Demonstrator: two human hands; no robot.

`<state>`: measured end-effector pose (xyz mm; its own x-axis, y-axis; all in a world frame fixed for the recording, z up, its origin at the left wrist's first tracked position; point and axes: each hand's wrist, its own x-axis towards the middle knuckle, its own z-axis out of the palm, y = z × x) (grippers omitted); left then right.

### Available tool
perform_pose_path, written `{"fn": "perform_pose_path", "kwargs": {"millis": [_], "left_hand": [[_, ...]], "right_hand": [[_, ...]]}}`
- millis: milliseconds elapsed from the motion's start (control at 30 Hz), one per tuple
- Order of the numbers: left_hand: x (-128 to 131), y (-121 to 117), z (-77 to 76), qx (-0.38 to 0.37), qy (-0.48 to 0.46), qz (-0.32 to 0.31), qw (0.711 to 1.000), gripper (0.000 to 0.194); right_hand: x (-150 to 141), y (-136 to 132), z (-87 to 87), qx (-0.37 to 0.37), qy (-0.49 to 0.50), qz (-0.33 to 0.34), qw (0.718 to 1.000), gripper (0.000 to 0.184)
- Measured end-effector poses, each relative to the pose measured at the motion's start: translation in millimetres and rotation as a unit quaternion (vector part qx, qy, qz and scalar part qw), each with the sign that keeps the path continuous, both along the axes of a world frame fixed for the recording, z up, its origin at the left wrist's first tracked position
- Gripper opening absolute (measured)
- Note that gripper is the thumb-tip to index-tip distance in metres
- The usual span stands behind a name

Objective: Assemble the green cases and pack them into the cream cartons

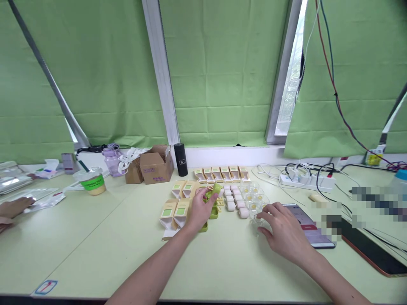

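Head view, left hand (pixel 199 208) fingers pinching green case (pixel 216 189), right hand (pixel 284 231) fingers spread over clear tray (pixel 258 217)

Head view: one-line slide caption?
Left hand pinches a green piece among rows of small boxes; right hand touches clear trays beside a phone.

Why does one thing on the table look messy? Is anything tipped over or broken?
Nothing looks spilled or broken. The small boxes and pale soaps lie in neat rows. The left hand holds a green piece; the right hand touches clear trays. Only the white cables by the window are tangled.
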<state>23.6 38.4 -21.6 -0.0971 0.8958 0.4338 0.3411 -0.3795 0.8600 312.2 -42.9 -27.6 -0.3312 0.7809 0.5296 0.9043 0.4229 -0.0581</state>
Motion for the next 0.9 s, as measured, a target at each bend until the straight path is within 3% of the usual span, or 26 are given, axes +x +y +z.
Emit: {"fn": "perform_pose_path", "kwargs": {"millis": [167, 367, 533, 667, 800, 900], "left_hand": [[0, -1, -0.1, 0.0, -0.009, 0.008, 1.0, 0.045], [0, -1, 0.2, 0.011, -0.01, 0.008, 1.0, 0.045], [0, 1, -1.6, 0.013, 0.006, 0.024, 1.0, 0.049], [-1, 2, -1.5, 0.017, 0.008, 0.032, 0.999, 0.047], [-2, 2, -2.3, 0.023, 0.0, 0.034, 0.999, 0.048], [-2, 3, -4.3, 0.021, -0.002, 0.035, 0.999, 0.05]], "right_hand": [[-2, -8, -4.7, 0.012, -0.057, -0.016, 0.998, 0.016], [-39, -3, 3.3, 0.029, -0.04, 0.049, 0.998, 0.02], [-80, 16, 4.3, -0.008, -0.076, 0.095, 0.993, 0.016], [-89, 27, 6.4, -0.056, -0.068, 0.108, 0.99, 0.015], [-83, 27, 10.5, -0.098, -0.029, 0.094, 0.99, 0.046], [-79, 29, 12.1, -0.133, -0.016, 0.091, 0.987, 0.048]]}}
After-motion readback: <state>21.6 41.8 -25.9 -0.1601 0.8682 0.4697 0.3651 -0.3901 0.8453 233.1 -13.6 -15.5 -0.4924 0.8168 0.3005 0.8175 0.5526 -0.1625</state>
